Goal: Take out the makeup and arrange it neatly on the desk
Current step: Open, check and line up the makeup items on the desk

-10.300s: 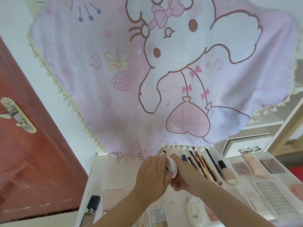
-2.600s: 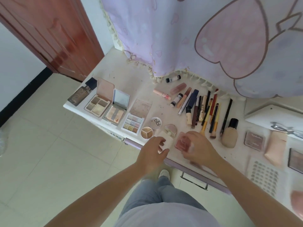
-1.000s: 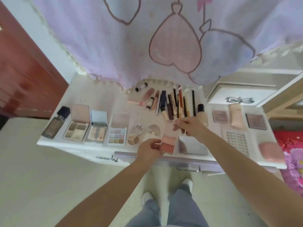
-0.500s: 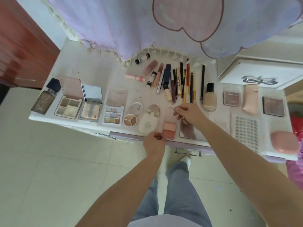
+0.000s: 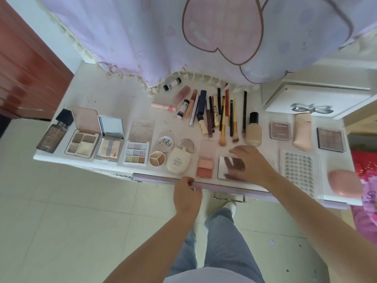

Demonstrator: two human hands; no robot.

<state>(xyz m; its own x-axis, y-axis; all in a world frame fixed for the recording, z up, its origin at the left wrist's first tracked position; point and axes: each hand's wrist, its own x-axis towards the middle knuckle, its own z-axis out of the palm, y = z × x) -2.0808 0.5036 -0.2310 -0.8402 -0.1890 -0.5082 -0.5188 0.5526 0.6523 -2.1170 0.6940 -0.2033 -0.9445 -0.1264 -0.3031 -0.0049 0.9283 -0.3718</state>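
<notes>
The makeup is laid out in rows across the bench [image 5: 114, 94], and the piece in hand now is the mirror compact [image 5: 226, 168] lying flat at the front edge, just right of the open blush [image 5: 205, 166]. The right hand [image 5: 250, 164] rests over the compact with its fingers spread and fairly straight, touching its glossy top rather than gripping it; the view blurs here, so the exact contact is uncertain. The left hand [image 5: 187, 196] hangs at the bench's front edge, fingers loosely curled, holding nothing. The compact looks thin, stiff and light, with a slick reflective face that would smear and slip under flat fingers, so I would pinch it by its two side edges. The blush has a raised lid and bare powder pans, fragile, best moved by its base. Both lie close to the edge, so a careless nudge could tip them off.
</notes>
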